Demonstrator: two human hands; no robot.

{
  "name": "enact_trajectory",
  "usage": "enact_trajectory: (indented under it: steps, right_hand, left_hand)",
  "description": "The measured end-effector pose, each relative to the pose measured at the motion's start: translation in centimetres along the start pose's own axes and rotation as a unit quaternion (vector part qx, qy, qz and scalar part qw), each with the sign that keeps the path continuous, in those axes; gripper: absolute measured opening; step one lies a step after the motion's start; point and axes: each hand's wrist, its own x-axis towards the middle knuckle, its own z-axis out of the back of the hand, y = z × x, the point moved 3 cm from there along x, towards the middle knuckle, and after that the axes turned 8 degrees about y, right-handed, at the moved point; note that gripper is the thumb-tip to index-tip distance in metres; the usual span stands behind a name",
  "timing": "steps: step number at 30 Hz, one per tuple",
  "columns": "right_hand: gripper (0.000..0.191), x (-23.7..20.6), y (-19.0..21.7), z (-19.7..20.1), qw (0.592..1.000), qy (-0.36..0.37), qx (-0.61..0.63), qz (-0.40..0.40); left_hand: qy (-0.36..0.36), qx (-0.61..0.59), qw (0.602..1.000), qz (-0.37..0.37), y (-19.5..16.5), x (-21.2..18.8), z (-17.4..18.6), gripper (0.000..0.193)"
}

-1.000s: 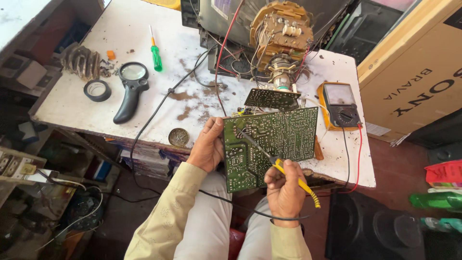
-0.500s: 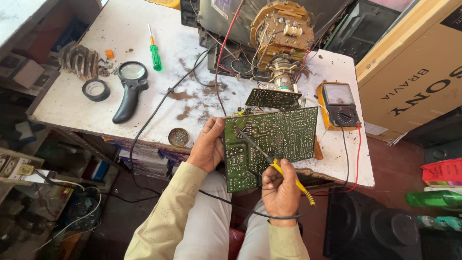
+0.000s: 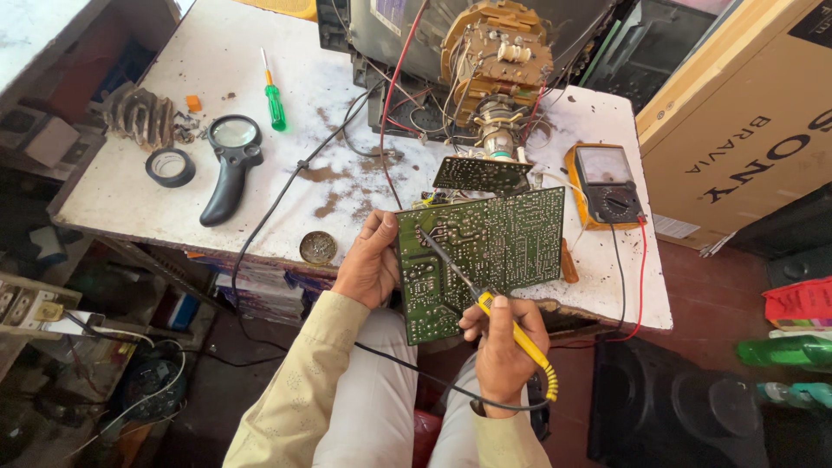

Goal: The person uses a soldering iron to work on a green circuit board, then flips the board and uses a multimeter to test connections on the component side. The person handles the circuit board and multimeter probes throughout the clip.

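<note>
We see the fingers of the right hand [image 3: 503, 342] closed around the yellow handle of a soldering iron [image 3: 485, 303], held like a pen, and its dark tip lies on the green circuit board [image 3: 481, 256] near the upper left part of the board. A black cord goes from the back of the handle, under the wrist. The left hand [image 3: 368, 264] grips the left edge of the same board, with the thumb on the soldered face and the other fingers behind it, so we cannot tell how they are bent. The board is tilted, above the person's lap, with its far edge at the front edge of the white table [image 3: 130, 186].

On the table, just behind the board, stands an orange multimeter [image 3: 605, 184] on the right and an opened television tube [image 3: 498, 52] with wires. Further left lie a round tin [image 3: 318, 247], a black magnifying glass [image 3: 230, 165], a roll of black tape [image 3: 170, 167] and a green screwdriver [image 3: 274, 94].
</note>
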Motion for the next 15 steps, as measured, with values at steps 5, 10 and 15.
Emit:
enact_trajectory:
  steps: [5, 10, 15]
  right_hand:
    - [0.019, -0.4, -0.5, 2.4, 0.995, -0.056, 0.074, -0.041]
    - [0.04, -0.6, -2.8, 12.7, 0.899, -0.021, 0.423, -0.113]
    - [0.023, -1.4, -6.1, 23.0, 0.86, -0.133, 0.486, -0.079]
  left_hand:
    - [0.016, 0.003, 1.0, -0.007, 0.5, 0.0, 0.7, 0.022]
    - [0.049, 0.047, 0.997, -0.037, 0.9, 0.4, 1.8, 0.032]
    - [0.044, 0.025, 0.999, 0.004, 1.0, -0.4, 1.9, 0.042]
